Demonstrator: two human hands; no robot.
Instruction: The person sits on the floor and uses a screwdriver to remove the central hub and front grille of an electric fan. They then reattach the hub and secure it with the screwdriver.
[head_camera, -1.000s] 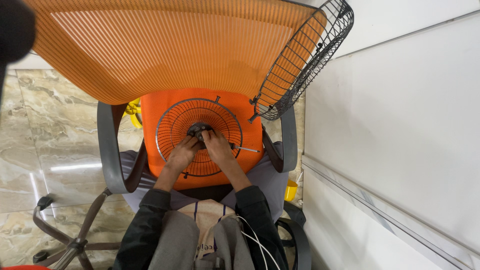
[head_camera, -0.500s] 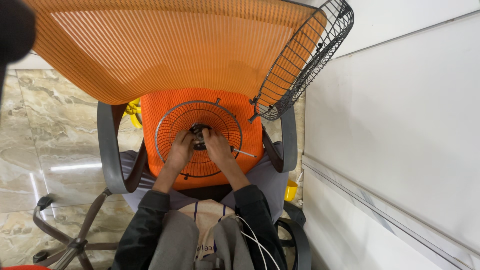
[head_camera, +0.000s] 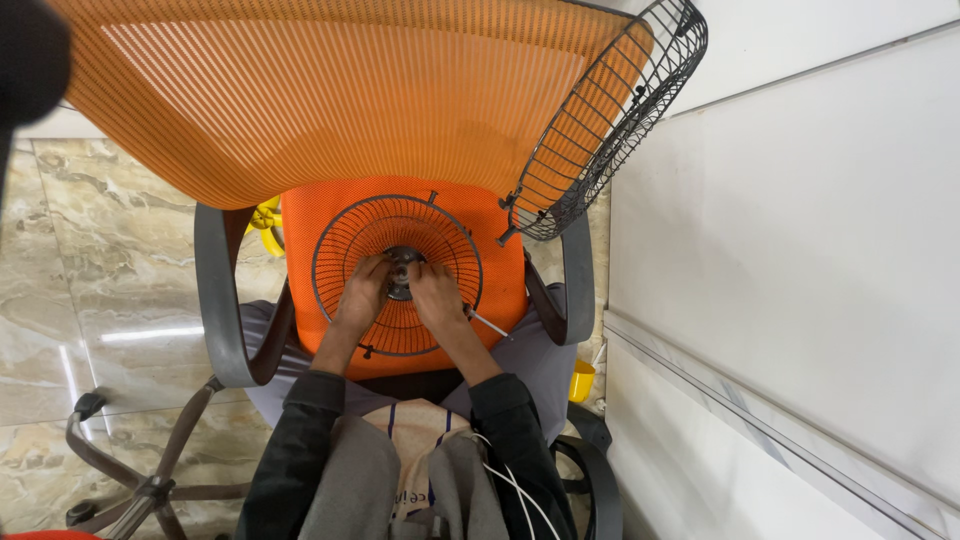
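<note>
Down on the orange chair seat (head_camera: 505, 280) lies a round wire fan guard (head_camera: 345, 235). From the left, the left hand (head_camera: 362, 295) rests on its wires, fingers curled at the dark centre hub (head_camera: 402, 272). Just beside it, the right hand (head_camera: 436, 297) likewise curls its fingers at the hub. Further right, a second wire guard (head_camera: 610, 120) leans against the chair back.

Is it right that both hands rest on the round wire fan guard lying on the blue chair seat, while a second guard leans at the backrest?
Not quite: the chair seat is orange, not blue, as the head view shows. Both hands, left and right, rest on the round wire fan guard, and the second guard leans at the backrest.
</note>
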